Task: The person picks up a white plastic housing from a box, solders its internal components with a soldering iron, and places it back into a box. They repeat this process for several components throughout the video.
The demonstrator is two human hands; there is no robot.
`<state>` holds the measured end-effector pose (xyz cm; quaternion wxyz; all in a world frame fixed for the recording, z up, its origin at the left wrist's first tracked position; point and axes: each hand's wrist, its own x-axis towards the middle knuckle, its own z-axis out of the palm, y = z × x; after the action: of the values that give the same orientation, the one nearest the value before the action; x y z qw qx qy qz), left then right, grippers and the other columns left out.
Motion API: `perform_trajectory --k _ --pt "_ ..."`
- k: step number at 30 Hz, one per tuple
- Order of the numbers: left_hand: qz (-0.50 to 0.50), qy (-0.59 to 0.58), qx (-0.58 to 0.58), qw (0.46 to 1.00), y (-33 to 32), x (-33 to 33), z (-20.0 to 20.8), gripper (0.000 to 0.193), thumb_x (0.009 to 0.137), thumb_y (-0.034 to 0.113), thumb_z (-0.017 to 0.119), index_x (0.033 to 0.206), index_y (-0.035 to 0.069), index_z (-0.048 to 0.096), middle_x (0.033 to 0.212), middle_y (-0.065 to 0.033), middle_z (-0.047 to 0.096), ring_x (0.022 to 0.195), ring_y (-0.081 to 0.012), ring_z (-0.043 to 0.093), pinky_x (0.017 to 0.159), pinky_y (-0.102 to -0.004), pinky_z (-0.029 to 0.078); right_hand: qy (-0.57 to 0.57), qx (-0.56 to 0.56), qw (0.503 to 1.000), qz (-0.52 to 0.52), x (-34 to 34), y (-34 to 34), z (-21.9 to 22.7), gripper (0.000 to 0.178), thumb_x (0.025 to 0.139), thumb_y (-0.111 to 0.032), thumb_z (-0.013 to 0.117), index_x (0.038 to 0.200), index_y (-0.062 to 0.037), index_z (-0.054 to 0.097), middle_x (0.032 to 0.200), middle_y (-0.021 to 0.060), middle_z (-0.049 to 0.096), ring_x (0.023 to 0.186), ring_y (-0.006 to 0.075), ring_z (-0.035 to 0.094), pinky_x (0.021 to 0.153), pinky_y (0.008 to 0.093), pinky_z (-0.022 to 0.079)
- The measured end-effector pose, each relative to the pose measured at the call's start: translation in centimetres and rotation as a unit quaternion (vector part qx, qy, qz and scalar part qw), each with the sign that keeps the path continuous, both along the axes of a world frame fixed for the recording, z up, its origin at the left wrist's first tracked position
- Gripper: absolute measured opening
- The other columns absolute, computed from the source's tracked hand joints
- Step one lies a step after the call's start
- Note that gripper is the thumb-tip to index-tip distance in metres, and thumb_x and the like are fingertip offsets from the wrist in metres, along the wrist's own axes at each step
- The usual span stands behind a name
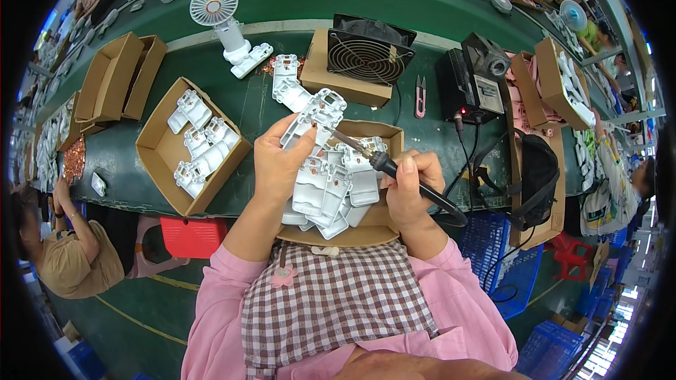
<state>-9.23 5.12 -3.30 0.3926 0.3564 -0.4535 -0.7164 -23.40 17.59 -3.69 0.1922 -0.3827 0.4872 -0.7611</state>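
My left hand [282,155] pinches a white plastic housing [327,107] and holds it above an open cardboard box. In my right hand [415,186] is a soldering iron [394,169] with a black handle, gripped like a pen. Its metal tip reaches up and left to the housing; whether it touches cannot be made out. Beneath my hands the cardboard box [352,236] is heaped with similar white housings [320,193]. To the left, a second cardboard box [162,169] has several more white housings [208,144] in it.
A black fan [370,53] stands on a box ahead. The soldering station [465,84] is at right, its cables running near my right hand; pink snips [420,97] lie beside it. A white handheld fan [218,17] stands back left. A co-worker [77,246] sits at left.
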Motion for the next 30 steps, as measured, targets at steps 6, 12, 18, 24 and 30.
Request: perform_trajectory --k 6,12,18,24,30 --pt "0.005 -0.022 -0.001 1.0 0.04 0.01 0.47 0.025 0.08 0.004 0.063 0.103 -0.005 0.062 0.079 -0.0044 0.065 0.06 -0.0074 0.058 0.053 -0.0206 0.047 0.011 -0.006 1.0 0.002 0.01 -0.06 0.03 0.017 0.09 -0.011 0.054 0.077 -0.0035 0.045 0.06 0.0054 0.054 0.049 0.0072 0.047 0.046 0.0213 0.038" --pt "0.004 -0.047 -0.005 0.999 0.16 0.04 0.73 0.023 0.081 0.004 0.063 0.102 -0.003 0.064 0.078 -0.0028 0.064 0.059 -0.0059 0.057 0.053 -0.0199 0.047 0.018 0.008 1.0 0.008 0.17 -0.18 0.12 0.016 0.088 -0.007 0.055 0.077 -0.0025 0.046 0.061 0.0045 0.054 0.051 0.0061 0.046 0.047 0.0212 0.038" --pt "0.012 -0.06 -0.023 0.998 0.47 -0.13 0.79 0.023 0.082 0.005 0.062 0.103 -0.003 0.063 0.078 -0.0024 0.064 0.06 -0.005 0.057 0.053 -0.0196 0.046 0.021 0.03 0.999 0.012 0.15 -0.22 0.1 0.015 0.088 -0.005 0.055 0.076 -0.0024 0.046 0.06 0.0036 0.054 0.051 0.005 0.045 0.047 0.0211 0.036" --pt "0.015 -0.062 -0.041 0.997 0.62 -0.08 0.71 0.024 0.082 0.005 0.061 0.105 -0.003 0.062 0.079 -0.002 0.064 0.061 -0.0042 0.057 0.052 -0.0189 0.045 0.023 0.044 0.999 0.011 0.15 -0.28 0.07 0.015 0.088 -0.004 0.055 0.076 -0.0025 0.046 0.059 0.0029 0.053 0.051 0.0048 0.045 0.046 0.021 0.036" --pt "0.016 -0.068 -0.046 0.996 0.65 -0.1 0.88 0.024 0.082 0.005 0.061 0.106 -0.003 0.062 0.079 -0.0017 0.064 0.061 -0.004 0.056 0.051 -0.0185 0.045 0.063 0.051 0.996 0.027 -0.07 -0.35 -0.04 0.016 0.091 -0.008 0.051 0.078 -0.0041 0.042 0.064 0.0059 0.052 0.049 0.007 0.046 0.045 0.0208 0.041"
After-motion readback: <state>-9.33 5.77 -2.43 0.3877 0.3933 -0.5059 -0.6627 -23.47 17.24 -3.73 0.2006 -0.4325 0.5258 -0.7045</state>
